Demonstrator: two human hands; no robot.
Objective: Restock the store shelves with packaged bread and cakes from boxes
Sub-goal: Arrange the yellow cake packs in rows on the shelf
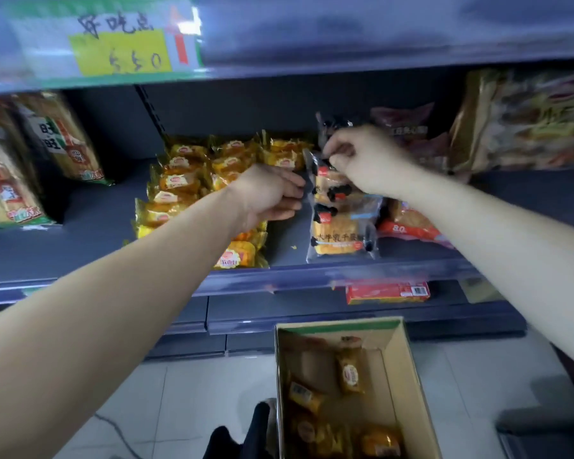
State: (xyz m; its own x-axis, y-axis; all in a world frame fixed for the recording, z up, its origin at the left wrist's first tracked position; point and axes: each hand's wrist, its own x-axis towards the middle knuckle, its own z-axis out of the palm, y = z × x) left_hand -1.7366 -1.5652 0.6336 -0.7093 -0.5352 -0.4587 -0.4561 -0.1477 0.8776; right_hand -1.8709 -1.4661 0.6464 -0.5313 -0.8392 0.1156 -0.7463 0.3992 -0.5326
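Nearest, on the tiled floor below the shelving, stands an open cardboard box (411, 376) with a handful of yellow-wrapped cakes (350, 374) left in the bottom, so restocking looks well along but unfinished.

Above it, both arms reach to the middle shelf (80, 250). The left hand (269, 197) curls its fingers against the left edge of a row of clear bread packs with black bows (337, 233), which runs from the shelf's front lip toward its back. The right hand (362, 160) pinches the top of a pack further back. The step seems to be straightening this row beside the heap of yellow cakes (193, 183); next would come letting go and reaching down to the box.

Whether the left fingers actually grip the film or only press on it, I cannot tell. The rear packs are blurred, and the price tag (120, 51) overhead is hard to read.
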